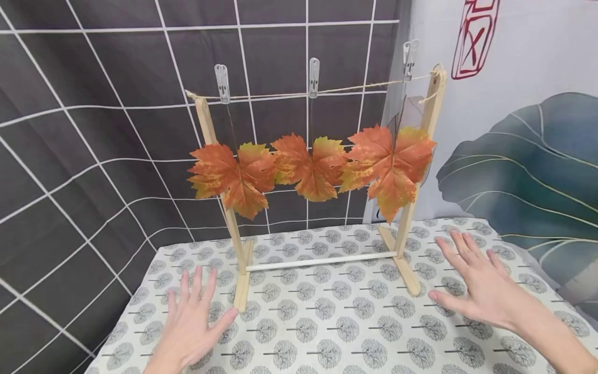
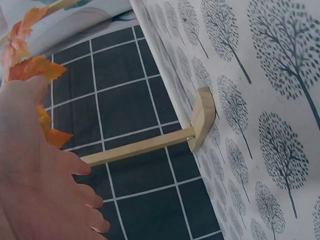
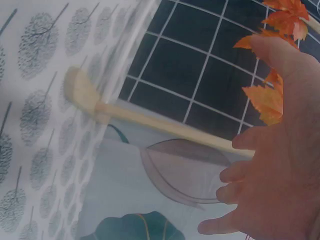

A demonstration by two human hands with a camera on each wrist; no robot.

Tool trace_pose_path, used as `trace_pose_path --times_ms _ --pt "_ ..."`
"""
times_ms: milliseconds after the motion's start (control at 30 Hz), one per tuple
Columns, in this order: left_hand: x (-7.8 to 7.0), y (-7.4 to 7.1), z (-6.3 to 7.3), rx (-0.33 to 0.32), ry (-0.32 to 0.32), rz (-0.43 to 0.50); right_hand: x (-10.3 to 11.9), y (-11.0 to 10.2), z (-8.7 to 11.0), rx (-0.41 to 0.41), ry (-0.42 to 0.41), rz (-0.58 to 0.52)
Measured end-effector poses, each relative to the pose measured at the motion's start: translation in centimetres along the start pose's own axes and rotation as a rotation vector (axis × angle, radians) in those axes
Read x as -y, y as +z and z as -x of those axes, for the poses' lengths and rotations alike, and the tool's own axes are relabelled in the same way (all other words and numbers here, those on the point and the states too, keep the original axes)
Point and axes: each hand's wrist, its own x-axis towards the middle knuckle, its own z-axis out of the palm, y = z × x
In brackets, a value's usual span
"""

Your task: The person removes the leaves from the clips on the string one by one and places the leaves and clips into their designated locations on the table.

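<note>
Three orange maple leaves, the left leaf (image 1: 240,179), middle leaf (image 1: 312,169) and right leaf (image 1: 391,169), hang by their stems from a twine line (image 1: 280,96). White clothespins, a left one (image 1: 222,83), a middle one (image 1: 313,78) and a right one (image 1: 409,59), sit on the twine. The line spans a wooden stand (image 1: 236,239) with two posts and a white lower rod (image 1: 322,261). My left hand (image 1: 192,319) is spread with nothing in it, near the stand's left foot. To the right of the stand, my right hand (image 1: 481,285) is also spread and holds nothing.
A white cloth with printed trees (image 1: 327,332) covers the table. Behind it hangs a dark grid-patterned curtain (image 1: 117,62). On the right is a pale cloth with a large teal leaf print (image 1: 528,171) and red markings.
</note>
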Motion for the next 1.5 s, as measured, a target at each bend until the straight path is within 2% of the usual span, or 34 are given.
trace_pose_path --times_ms 67,133,233,367,467,533,633,767,933,1033,1167,1267,1500 --pt "-0.2 -0.1 -0.3 -0.035 0.003 0.023 0.1 -0.3 -0.4 -0.024 -0.023 -0.005" --pt "-0.4 -0.2 -0.9 -0.098 0.004 0.065 0.4 -0.6 -0.8 -0.057 -0.055 -0.02" --pt "-1.2 -0.9 -1.9 -0.252 -0.005 0.187 0.9 -1.1 -1.7 -0.133 -0.125 -0.061" --pt "-2.6 -2.4 -3.8 -0.475 0.033 0.408 1.5 -2.0 -3.7 -0.267 -0.278 -0.141" --pt "-3.7 -3.7 -5.4 -0.574 0.077 0.52 2.1 -2.7 -5.5 -0.356 -0.385 -0.192" --pt "-4.4 -4.6 -6.3 -0.591 0.07 0.575 2.5 -3.0 -6.6 -0.406 -0.421 -0.22" --pt "-5.5 -5.7 -7.5 -0.6 0.06 0.669 3.2 -3.5 -7.9 -0.441 -0.42 -0.262" --pt "-6.3 -6.6 -8.9 -0.608 0.068 0.782 4.2 -4.1 -8.9 -0.439 -0.383 -0.322" --pt "-6.9 -7.6 -10.7 -0.612 0.052 0.856 5.9 -5.1 -10.3 -0.43 -0.351 -0.394" --pt "-7.1 -8.3 -11.8 -0.627 0.05 0.873 7.2 -5.8 -11.3 -0.41 -0.335 -0.441" --pt "-7.4 -9.2 -13.2 -0.645 0.052 0.899 8.7 -6.9 -12.7 -0.334 -0.336 -0.563" --pt "-7.6 -9.8 -14.2 -0.634 0.054 0.942 9.6 -7.6 -13.7 -0.286 -0.338 -0.648" --pt "-8.2 -11.2 -16.1 -0.602 0.047 0.978 11.3 -9.1 -15.9 -0.221 -0.289 -0.736"
